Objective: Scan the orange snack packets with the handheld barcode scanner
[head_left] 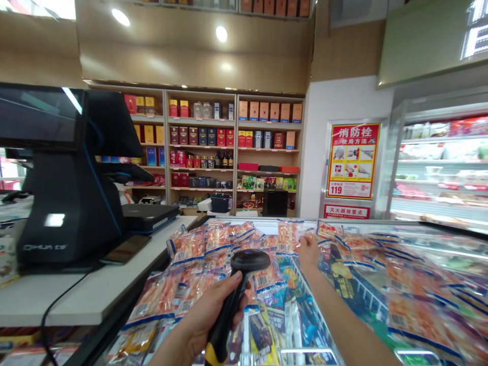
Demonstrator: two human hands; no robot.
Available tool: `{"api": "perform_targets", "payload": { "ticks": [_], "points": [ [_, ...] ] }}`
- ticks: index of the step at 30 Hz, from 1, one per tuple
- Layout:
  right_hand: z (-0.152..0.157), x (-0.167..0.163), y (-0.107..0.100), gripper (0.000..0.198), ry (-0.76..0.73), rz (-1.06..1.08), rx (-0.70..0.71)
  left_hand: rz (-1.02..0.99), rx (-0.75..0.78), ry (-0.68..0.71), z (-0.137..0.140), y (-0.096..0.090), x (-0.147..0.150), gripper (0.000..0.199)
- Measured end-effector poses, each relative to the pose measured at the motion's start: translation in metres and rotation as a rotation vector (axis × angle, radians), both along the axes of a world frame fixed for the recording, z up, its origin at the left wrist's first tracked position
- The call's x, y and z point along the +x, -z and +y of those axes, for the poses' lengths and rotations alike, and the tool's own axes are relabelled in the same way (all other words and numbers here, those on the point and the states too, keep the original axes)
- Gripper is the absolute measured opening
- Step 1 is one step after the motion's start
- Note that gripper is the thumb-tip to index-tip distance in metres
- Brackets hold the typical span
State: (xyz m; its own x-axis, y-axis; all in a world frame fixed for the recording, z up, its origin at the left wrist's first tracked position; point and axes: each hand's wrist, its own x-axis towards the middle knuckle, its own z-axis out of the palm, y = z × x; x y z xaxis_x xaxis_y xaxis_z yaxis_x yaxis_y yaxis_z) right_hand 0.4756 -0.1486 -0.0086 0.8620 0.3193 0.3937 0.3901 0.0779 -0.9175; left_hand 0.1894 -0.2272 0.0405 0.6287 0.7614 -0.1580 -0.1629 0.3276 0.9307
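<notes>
scanner (235,292) in l hand (209,306), r hand (309,250) at pkt (288,237) (blue-trimmed)

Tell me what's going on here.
A person holds a black-and-yellow handheld scanner in their left hand above a glass-topped case. Their right hand is at the edge of a clear packet near the far rim; whether it grips it is unclear. More such packets lie spread across the case, and a phone lies on the counter to the left.
</notes>
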Motion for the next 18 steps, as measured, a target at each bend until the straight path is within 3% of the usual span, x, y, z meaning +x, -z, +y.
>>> {"api": "perform_targets", "payload": {
  "ticks": [4,8,13,18],
  "points": [
    [0.005,0.0,-0.008,0.031,0.068,-0.027,0.09,-0.013,-0.002,-0.037,0.007,0.001,-0.007,0.034],
    [0.013,-0.025,-0.019,0.031,-0.041,0.004,0.083,-0.029,0.011,-0.187,0.011,-0.004,-0.018,0.032],
    [0.025,-0.081,-0.017,0.035,-0.222,-0.107,-0.135,-0.03,-0.001,-0.272,0.01,-0.007,-0.031,0.029],
    [0.025,-0.116,0.002,0.043,-0.339,-0.567,-0.435,-0.03,0.001,-0.266,0.007,-0.007,-0.035,0.03]
  ]
}}
